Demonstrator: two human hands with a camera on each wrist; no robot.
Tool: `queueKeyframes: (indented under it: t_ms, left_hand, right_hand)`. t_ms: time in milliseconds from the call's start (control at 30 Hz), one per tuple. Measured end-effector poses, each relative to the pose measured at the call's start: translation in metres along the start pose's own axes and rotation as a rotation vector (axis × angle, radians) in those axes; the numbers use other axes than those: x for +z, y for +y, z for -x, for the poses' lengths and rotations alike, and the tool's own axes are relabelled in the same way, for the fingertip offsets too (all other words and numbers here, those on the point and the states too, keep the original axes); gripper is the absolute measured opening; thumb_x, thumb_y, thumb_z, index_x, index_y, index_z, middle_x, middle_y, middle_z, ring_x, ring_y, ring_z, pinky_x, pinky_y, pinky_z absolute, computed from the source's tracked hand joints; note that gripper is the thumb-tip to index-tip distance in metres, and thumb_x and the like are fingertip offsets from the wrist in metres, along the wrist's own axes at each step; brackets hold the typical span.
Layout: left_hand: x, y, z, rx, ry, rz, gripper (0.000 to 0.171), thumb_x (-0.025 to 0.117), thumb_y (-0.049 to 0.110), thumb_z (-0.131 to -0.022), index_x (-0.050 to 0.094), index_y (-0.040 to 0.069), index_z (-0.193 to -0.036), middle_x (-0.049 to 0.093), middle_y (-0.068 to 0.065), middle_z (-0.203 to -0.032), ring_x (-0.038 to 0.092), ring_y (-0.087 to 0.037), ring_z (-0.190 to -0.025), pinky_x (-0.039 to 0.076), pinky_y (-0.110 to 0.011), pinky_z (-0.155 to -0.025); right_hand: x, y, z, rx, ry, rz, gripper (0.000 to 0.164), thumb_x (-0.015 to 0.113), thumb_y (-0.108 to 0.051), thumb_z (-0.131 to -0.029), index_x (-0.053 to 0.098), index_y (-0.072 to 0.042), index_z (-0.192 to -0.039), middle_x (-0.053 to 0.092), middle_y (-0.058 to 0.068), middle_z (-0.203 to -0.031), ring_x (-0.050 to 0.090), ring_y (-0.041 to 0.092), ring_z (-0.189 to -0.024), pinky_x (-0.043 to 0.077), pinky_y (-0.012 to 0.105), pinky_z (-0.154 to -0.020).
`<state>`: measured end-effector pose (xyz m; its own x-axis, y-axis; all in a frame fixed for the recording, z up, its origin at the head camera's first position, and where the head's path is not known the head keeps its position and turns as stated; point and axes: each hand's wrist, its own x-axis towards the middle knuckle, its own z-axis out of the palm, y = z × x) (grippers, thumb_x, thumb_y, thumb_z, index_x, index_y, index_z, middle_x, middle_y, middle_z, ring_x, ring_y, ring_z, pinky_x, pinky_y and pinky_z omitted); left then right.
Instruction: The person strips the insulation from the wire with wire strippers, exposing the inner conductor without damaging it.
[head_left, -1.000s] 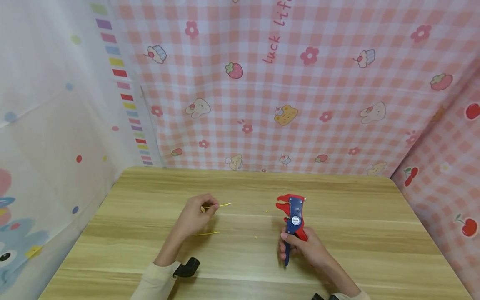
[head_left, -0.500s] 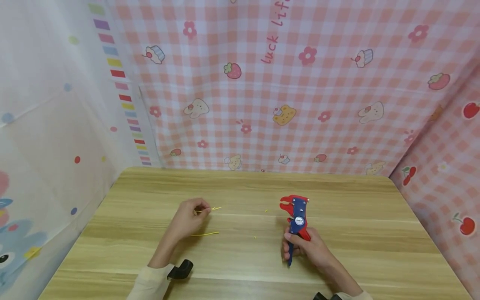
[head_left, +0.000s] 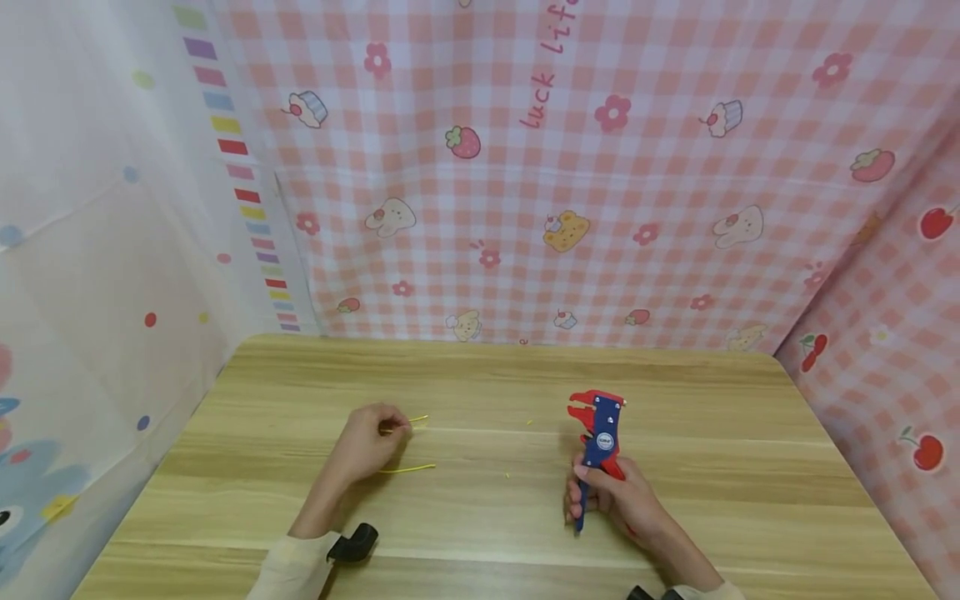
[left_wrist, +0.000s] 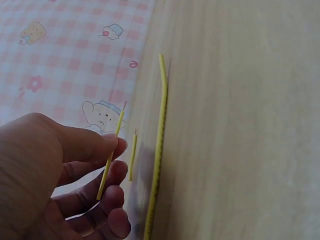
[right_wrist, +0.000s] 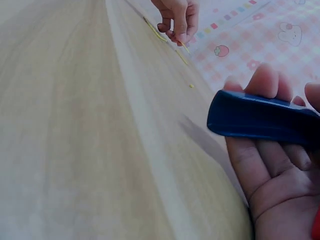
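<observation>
Between thumb and index finger, my left hand (head_left: 369,442) pinches a short yellow wire (left_wrist: 119,125) with a thin bare tip; its other fingers are curled loosely. Just past the fingertips, a second short yellow wire (left_wrist: 133,157), also with a bare tip, shows against the table. A longer yellow wire (head_left: 412,469) lies nearer the body, its left end hidden by the hand in the head view. At right, my right hand (head_left: 630,504) grips the blue-and-red wire stripper (head_left: 603,421), its red jaws apart and pointing left. One blue handle (right_wrist: 260,117) crosses the palm in the right wrist view.
Two tiny yellow scraps, a far one (head_left: 529,422) and a nearer one (head_left: 507,475), lie between the hands on the wooden table (head_left: 480,533). A pink checked cloth (head_left: 450,192) hangs behind the table's back edge, with more cloth at both sides.
My left hand has drawn back to the left and slightly toward the body, keeping the short wire pinched. My right hand has shifted slightly rightward with the wire stripper.
</observation>
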<state>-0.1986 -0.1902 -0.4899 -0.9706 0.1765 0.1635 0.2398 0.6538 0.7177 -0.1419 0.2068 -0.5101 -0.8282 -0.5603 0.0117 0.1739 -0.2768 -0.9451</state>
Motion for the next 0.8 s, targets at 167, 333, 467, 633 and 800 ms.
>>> queueKeyframes:
  t_ms: [167,333,467,633,800]
  left_hand:
    - [0.0006,0.0002,0.0008,-0.027,-0.013,-0.028,0.008,0.075,0.004,-0.089,0.077,0.009,-0.083,0.07,-0.003,-0.087,0.065,-0.014,-0.083,0.057,-0.031,-0.078]
    - [0.0021,-0.0007,0.0019,-0.05,-0.015,-0.074,0.007,0.077,0.009,-0.09,0.078,0.013,-0.084,0.069,-0.002,-0.088,0.066,-0.015,-0.085,0.058,-0.036,-0.081]
    - [0.0011,-0.0001,0.0032,-0.055,-0.01,-0.11,0.005,0.077,0.01,-0.09,0.078,0.013,-0.085,0.068,-0.001,-0.087,0.065,-0.015,-0.083,0.057,-0.037,-0.079]
    - [-0.0012,0.002,0.0024,-0.048,-0.015,-0.142,0.002,0.077,0.009,-0.088,0.076,0.009,-0.087,0.065,-0.002,-0.084,0.058,-0.013,-0.078,0.05,-0.032,-0.073]
    - [-0.0019,0.0019,0.0015,-0.053,-0.018,-0.155,0.004,0.077,0.006,-0.087,0.074,0.009,-0.088,0.064,-0.001,-0.083,0.056,-0.013,-0.076,0.049,-0.031,-0.072]
  right_hand:
    - [-0.0022,0.0008,0.0024,0.029,0.026,-0.045,0.011,0.043,-0.013,-0.11,0.046,-0.004,-0.115,0.068,0.002,-0.088,0.069,0.017,-0.079,0.062,0.039,-0.082]
    - [-0.0043,-0.0004,0.0034,0.055,0.024,-0.059,0.013,0.043,-0.015,-0.11,0.046,-0.004,-0.117,0.068,0.002,-0.089,0.068,0.018,-0.079,0.062,0.04,-0.083]
    - [-0.0053,-0.0006,0.0042,0.054,-0.006,-0.066,0.015,0.042,-0.014,-0.11,0.046,-0.004,-0.12,0.068,0.002,-0.09,0.069,0.018,-0.081,0.061,0.041,-0.085]
    - [-0.006,-0.0003,0.0049,0.042,-0.009,-0.07,0.013,0.042,-0.014,-0.11,0.047,-0.005,-0.119,0.068,0.002,-0.09,0.068,0.018,-0.08,0.061,0.041,-0.085]
    - [-0.0068,0.0002,0.0048,0.044,-0.006,-0.064,0.015,0.042,-0.015,-0.111,0.046,-0.004,-0.12,0.068,0.002,-0.091,0.069,0.018,-0.081,0.062,0.041,-0.084]
